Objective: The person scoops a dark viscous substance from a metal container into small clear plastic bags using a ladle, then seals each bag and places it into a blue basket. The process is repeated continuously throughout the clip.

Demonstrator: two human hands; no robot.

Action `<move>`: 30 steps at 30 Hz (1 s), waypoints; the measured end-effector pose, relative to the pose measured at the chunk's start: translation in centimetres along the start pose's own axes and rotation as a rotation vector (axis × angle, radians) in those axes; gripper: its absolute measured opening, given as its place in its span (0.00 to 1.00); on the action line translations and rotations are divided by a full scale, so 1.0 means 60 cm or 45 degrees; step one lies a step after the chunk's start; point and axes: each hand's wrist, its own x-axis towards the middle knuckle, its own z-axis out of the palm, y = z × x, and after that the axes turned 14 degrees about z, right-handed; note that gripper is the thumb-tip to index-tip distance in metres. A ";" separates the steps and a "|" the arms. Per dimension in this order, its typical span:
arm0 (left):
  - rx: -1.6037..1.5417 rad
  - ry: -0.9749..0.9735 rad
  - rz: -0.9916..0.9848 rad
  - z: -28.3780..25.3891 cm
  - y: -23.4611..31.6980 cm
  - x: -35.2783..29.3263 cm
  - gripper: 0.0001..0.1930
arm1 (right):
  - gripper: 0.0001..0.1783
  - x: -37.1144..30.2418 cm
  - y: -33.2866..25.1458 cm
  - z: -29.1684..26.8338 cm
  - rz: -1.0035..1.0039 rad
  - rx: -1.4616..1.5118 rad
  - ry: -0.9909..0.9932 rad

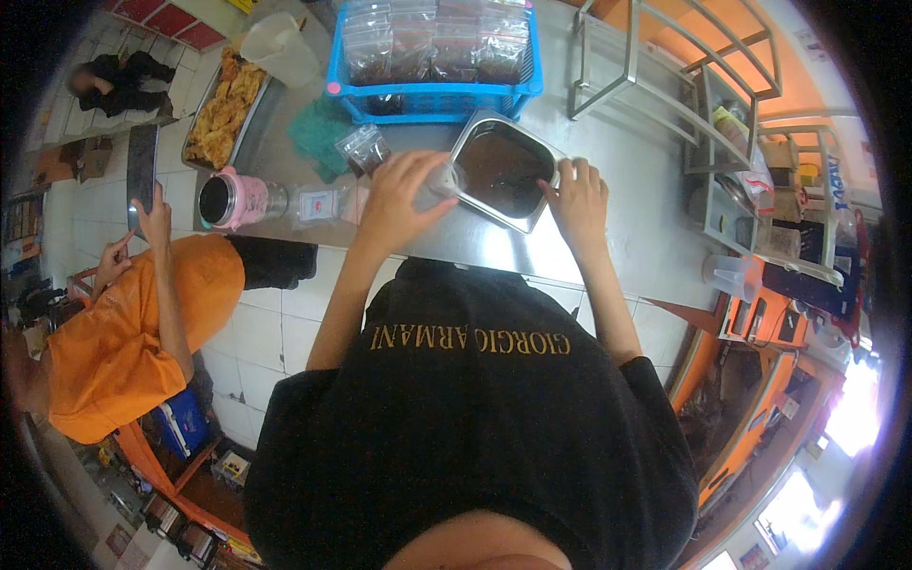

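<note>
Head view: the metal pan (pixel 532 220) lies on the steel table (pixel 646 237), and I take it as the centre of the clock. It contains a dark brown mass (pixel 503 171); I cannot tell if this is liquid or thick. At nine o'clock, the left hand (pixel 404 204) has its fingers bent in a narrow curve and holds a clear plastic piece (pixel 437 186) just beside the rim of the pan; whether this is a cup or a bag, I cannot tell. At four o'clock is the right hand (pixel 581 204): its thumb is at the rim and its fingers are bent, but I cannot tell if they close firmly on the metal. At eleven o'clock stands the blue basket (pixel 437 103), which carries several clear zip bags (pixel 451 47) with dark brown filling. Around the left hand, a small filled bag (pixel 363 148) lies near it at about eleven o'clock, a green plastic bag (pixel 313 142) at ten, and, farther at ten, a tray (pixel 245 128) of golden-brown food. At nine o'clock from the same hand is a pink container (pixel 242 199) lying on its side. From the pan, a metal rack (pixel 627 85) stands at two o'clock, and a translucent jug (pixel 733 277) at four, well apart. At eight o'clock, a co-worker in orange (pixel 152 332) holds a long dark flat object (pixel 142 161).
</note>
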 end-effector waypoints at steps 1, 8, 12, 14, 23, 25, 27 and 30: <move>0.015 0.025 -0.014 -0.007 -0.006 -0.005 0.31 | 0.16 -0.002 0.017 0.014 0.001 -0.126 -0.022; 0.052 0.141 -0.099 -0.029 -0.028 -0.023 0.32 | 0.15 0.001 0.040 0.069 -0.162 -0.251 -0.236; 0.067 0.108 -0.068 -0.016 -0.043 -0.022 0.32 | 0.25 -0.004 0.008 0.093 -0.274 -0.305 -0.182; 0.180 0.088 -0.059 -0.004 -0.045 -0.018 0.32 | 0.16 -0.003 -0.006 0.096 -0.392 -0.110 0.042; 0.116 0.168 -0.030 0.001 -0.035 0.018 0.32 | 0.06 -0.008 0.013 0.080 -0.352 0.327 -0.065; 0.096 0.136 -0.075 0.008 -0.032 0.021 0.32 | 0.06 -0.004 0.036 0.087 -0.257 0.456 -0.170; 0.069 0.161 -0.077 0.018 -0.032 0.020 0.32 | 0.07 0.001 0.056 0.098 -0.159 0.620 -0.263; 0.074 0.152 -0.060 0.027 -0.036 0.021 0.32 | 0.09 -0.003 0.076 0.100 -0.021 0.724 -0.433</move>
